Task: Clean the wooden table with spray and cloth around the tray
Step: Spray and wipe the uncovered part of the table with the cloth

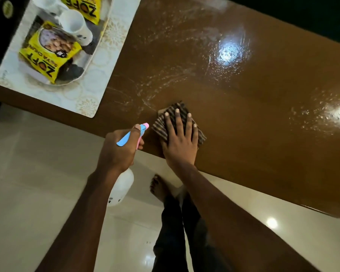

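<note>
Pressing a striped brown cloth [161, 125] under flat fingers [188, 124], the right hand [180, 141] faces wet streaks [165, 79] lying ahead-left toward the white oval tray [88, 61], the left hand [118, 152] gripping a white spray bottle [122, 189].

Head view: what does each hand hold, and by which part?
Left hand grips the white plastic spray bottle at its neck. Right hand presses flat on striped brown cloth.
</note>
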